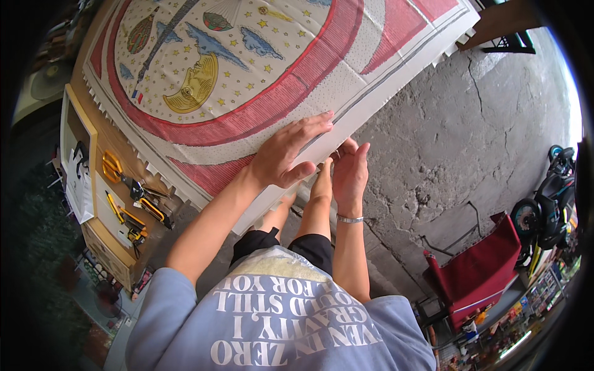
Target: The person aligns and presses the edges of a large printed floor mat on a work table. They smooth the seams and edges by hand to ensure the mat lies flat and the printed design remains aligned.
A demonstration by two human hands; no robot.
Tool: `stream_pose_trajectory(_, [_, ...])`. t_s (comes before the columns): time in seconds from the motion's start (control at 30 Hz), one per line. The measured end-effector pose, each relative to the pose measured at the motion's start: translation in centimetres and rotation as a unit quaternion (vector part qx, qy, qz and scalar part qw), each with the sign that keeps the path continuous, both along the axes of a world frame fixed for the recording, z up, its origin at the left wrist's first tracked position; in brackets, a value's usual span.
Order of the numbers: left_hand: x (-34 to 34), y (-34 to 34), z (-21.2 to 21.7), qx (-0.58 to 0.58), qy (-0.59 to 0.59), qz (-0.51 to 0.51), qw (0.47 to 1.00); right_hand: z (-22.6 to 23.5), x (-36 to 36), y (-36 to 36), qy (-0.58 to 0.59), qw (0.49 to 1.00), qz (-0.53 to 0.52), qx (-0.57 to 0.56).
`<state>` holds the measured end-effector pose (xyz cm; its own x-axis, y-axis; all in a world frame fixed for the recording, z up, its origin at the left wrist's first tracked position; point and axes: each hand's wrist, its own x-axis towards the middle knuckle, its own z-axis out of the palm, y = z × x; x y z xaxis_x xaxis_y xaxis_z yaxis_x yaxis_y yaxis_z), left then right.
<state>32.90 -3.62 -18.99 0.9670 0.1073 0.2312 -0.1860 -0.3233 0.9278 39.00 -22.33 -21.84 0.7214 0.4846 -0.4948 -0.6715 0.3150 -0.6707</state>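
A printed fabric (297, 80), with a red oval border, a yellow crescent moon, stars and balloons, is wrapped over a large flat panel with a pale side edge (396, 86). Its fringe-like trimmed edge shows along the left. My left hand (288, 151) lies on the near edge of the fabric, fingers stretched out and thumb apart, holding nothing. My right hand (351, 176), with a metal bracelet at the wrist, is turned up beside the panel's side edge. Its thumb stands apart from the fingers, which bend toward the edge; the fingertips are partly hidden.
On a wooden surface at left lie orange-handled scissors (112, 167), a yellow utility knife (115, 208) and yellow-black hand tools (151, 209). Cracked concrete floor (433, 148) spreads right. A dark red folding chair (473, 269) and a motorcycle (544, 210) stand at the right.
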Motion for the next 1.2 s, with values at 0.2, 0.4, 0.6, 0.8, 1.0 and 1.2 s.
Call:
stream_pose_trajectory(0.2, [-2.2,1.1,4.1,0.001,-0.050,0.022,0.998,1.0,-0.5,-3.2,0.065,0.985,0.161,0.006])
stream_pose_trajectory(0.4, [-10.9,2.2,13.3,0.036,-0.033,0.194,0.980,3.3,-10.4,-18.3,0.076,0.866,0.290,-0.399])
stream_pose_trajectory(0.6, [-25.3,2.3,18.6,0.064,0.046,0.253,0.964,9.9,-27.8,-29.1,0.199,0.694,0.504,-0.474])
stream_pose_trajectory(0.8, [-31.5,-0.1,21.2,0.079,0.063,0.259,0.961,12.9,-30.8,-26.3,0.174,0.705,0.490,-0.483])
stream_pose_trajectory(1.0, [-33.8,-2.1,23.3,0.100,0.083,0.240,0.962,13.2,-29.8,-23.3,0.127,0.714,0.505,-0.467])
stream_pose_trajectory(1.2, [-34.8,-5.4,24.0,0.115,0.132,0.257,0.950,8.0,-25.1,-24.7,0.080,0.661,0.596,-0.449])
